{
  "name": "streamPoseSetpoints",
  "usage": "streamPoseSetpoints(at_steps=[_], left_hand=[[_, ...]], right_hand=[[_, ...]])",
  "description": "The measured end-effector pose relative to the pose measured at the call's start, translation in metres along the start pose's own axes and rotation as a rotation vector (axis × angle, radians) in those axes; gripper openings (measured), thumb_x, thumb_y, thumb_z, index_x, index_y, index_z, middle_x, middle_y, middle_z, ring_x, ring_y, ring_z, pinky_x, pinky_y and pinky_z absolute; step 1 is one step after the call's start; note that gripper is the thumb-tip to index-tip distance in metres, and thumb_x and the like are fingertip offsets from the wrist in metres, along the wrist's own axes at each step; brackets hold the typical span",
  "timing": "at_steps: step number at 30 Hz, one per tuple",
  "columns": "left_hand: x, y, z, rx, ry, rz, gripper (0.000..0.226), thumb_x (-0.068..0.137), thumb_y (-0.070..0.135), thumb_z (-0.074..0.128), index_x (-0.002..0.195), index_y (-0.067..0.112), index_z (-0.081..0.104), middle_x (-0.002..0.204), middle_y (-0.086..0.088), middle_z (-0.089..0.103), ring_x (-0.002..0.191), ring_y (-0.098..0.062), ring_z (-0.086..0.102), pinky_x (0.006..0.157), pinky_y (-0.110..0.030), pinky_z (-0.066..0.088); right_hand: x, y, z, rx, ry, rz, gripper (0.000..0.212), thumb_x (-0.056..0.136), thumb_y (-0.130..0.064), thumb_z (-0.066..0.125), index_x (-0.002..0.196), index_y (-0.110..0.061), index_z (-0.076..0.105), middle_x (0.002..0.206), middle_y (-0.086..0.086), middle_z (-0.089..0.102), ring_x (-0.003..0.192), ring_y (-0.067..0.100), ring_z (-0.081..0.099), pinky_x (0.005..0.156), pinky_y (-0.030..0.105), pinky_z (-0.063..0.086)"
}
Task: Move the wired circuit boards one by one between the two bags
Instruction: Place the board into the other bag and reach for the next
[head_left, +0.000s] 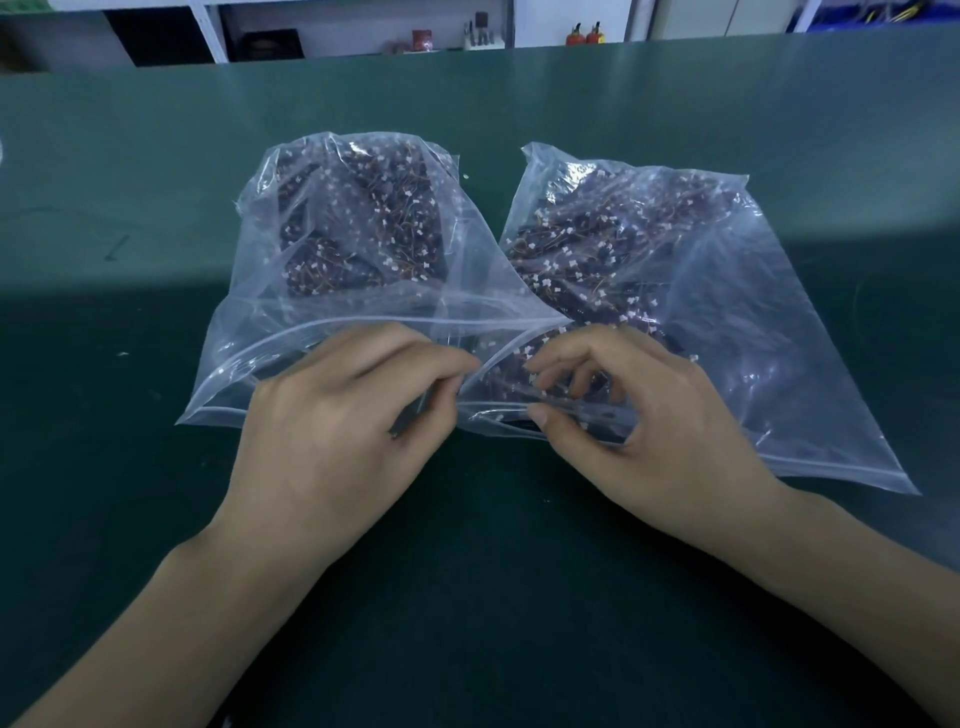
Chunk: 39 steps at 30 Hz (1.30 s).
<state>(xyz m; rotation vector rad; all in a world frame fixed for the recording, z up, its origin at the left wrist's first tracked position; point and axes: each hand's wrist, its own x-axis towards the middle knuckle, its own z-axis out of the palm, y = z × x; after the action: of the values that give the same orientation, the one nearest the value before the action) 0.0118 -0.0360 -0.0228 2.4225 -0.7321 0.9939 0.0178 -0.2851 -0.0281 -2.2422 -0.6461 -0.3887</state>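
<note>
Two clear zip bags lie side by side on the green table, mouths toward me. The left bag (260, 291) and the right bag (769, 332) each hold several dark circuit boards with thin wires and white connectors (363, 228). More of these wired boards (582, 249) fill the right bag. My left hand (343, 415) pinches the plastic where the two bag mouths meet. My right hand (628, 410) has its fingers curled into the right bag's mouth, thumb under the zip edge, fingertips among the boards there; whether it holds one I cannot tell.
The green table mat (156, 182) stretches all round the bags. Behind the far edge stand white shelves (363, 31) with small items, well out of reach. A small white speck (467, 176) lies between the bags.
</note>
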Motion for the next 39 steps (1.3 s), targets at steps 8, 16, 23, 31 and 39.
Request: streamPoseSetpoints(at_steps=[8, 16, 23, 31, 39], left_hand=[[0.000, 0.021, 0.004, -0.470, -0.111, -0.035, 0.014, 0.091, 0.002, 0.078, 0.100, 0.012, 0.082, 0.092, 0.003, 0.073, 0.081, -0.012, 0.071, 0.070, -0.019, 0.055], [-0.006, 0.025, 0.014, -0.694, -0.126, -0.231, 0.022, 0.094, 0.005, 0.077, 0.113, 0.017, 0.074, 0.091, 0.005, 0.073, 0.085, -0.019, 0.076, 0.067, -0.029, 0.059], [-0.007, 0.021, 0.015, -0.774, -0.098, -0.309, 0.023, 0.101, 0.019, 0.069, 0.121, 0.029, 0.066, 0.103, 0.004, 0.068, 0.092, -0.022, 0.073, 0.062, -0.027, 0.063], [-0.008, 0.023, 0.016, -0.738, -0.157, -0.299, 0.021, 0.109, 0.016, 0.060, 0.124, 0.024, 0.071, 0.105, 0.004, 0.066, 0.091, -0.026, 0.070, 0.067, -0.030, 0.063], [-0.004, 0.022, 0.012, -0.628, -0.124, -0.288, 0.022, 0.106, 0.016, 0.063, 0.123, 0.023, 0.076, 0.103, 0.009, 0.066, 0.084, -0.021, 0.071, 0.066, -0.033, 0.063]], right_hand=[[0.002, -0.002, 0.000, 0.019, -0.037, -0.079, 0.023, 0.103, -0.030, 0.067, 0.120, -0.015, 0.072, 0.115, -0.011, 0.068, 0.106, 0.012, 0.064, 0.090, 0.032, 0.053], [0.001, -0.003, 0.001, 0.208, -0.125, -0.065, 0.026, 0.103, -0.038, 0.060, 0.120, -0.023, 0.073, 0.099, -0.018, 0.071, 0.102, 0.012, 0.067, 0.091, 0.023, 0.050], [0.003, -0.001, 0.006, 0.330, -0.101, -0.052, 0.034, 0.091, -0.029, 0.080, 0.124, -0.020, 0.075, 0.086, -0.012, 0.072, 0.091, 0.017, 0.072, 0.090, 0.030, 0.055], [0.001, -0.003, 0.005, 0.433, -0.124, 0.038, 0.025, 0.084, -0.024, 0.087, 0.105, -0.016, 0.077, 0.088, -0.005, 0.077, 0.076, 0.018, 0.076, 0.074, 0.035, 0.062], [-0.002, -0.004, 0.006, 0.582, -0.091, 0.178, 0.019, 0.081, -0.032, 0.087, 0.088, -0.018, 0.077, 0.081, 0.002, 0.079, 0.071, 0.023, 0.078, 0.061, 0.029, 0.061]])
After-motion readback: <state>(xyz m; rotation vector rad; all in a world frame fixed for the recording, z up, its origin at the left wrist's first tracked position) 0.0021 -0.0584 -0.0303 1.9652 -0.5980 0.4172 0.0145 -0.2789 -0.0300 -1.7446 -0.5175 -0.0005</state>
